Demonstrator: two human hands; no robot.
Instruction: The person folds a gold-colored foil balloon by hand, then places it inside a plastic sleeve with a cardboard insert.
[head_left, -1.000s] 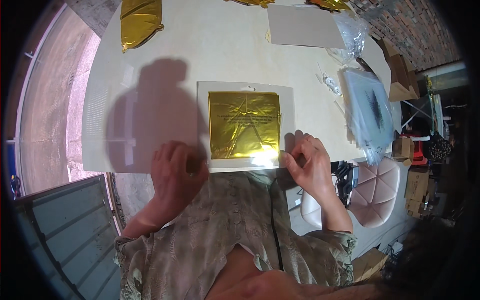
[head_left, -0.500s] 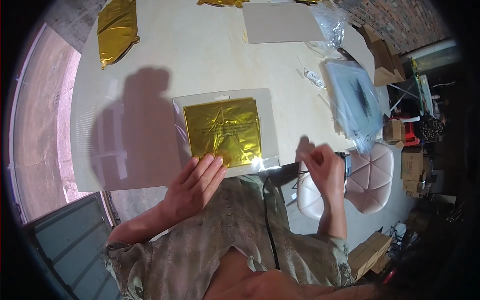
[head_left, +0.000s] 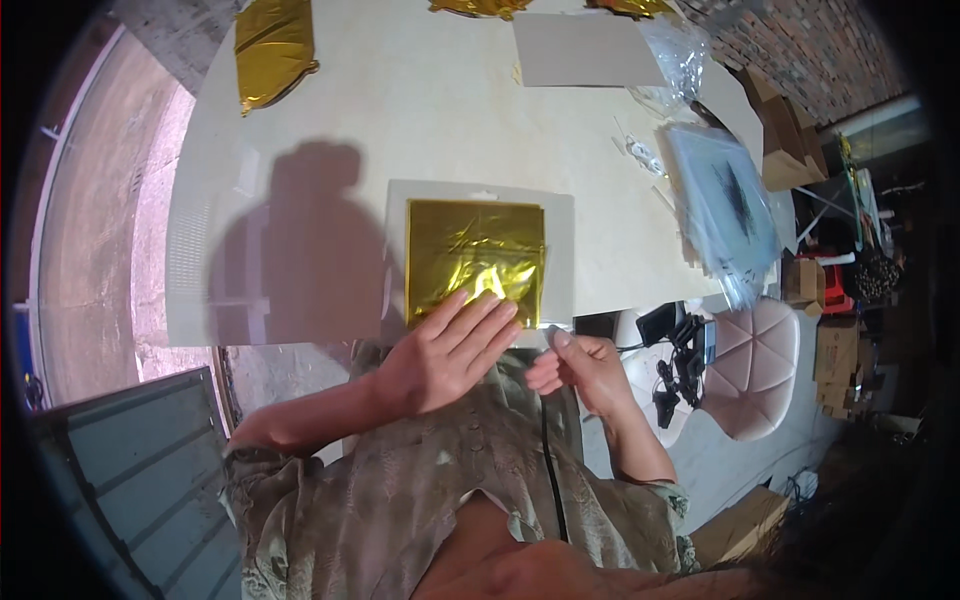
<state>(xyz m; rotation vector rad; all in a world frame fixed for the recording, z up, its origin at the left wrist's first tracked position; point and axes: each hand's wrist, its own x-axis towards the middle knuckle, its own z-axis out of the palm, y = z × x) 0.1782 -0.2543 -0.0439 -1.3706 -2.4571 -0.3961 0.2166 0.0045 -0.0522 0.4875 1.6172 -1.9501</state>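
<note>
A folded square of shiny gold foil [head_left: 475, 250] lies against a grey card [head_left: 560, 230] at the table's near edge. Clear plastic with a small hang hole at the top seems to surround them. My left hand [head_left: 440, 355] rests flat, fingers outstretched, on the lower part of the foil. Beside the lower right corner, my right hand [head_left: 588, 372] has its fingers loosely curled and its thumb apart from them. Its thumb tip is close to the plastic's edge; whether it touches cannot be made out, and nothing shows between the fingers.
A gold foil piece [head_left: 275, 55] lies at the far left. A grey board [head_left: 590, 50] and crumpled clear plastic [head_left: 675, 60] lie at the back. Clear plastic bags [head_left: 725, 200] are stacked on the right. A pale padded chair [head_left: 755, 375] stands beyond the table's right edge.
My right hand has moved left toward the package's lower corner, and its pinched fingers have loosened. My left hand has shifted right over the foil. The whole view has also shifted.
</note>
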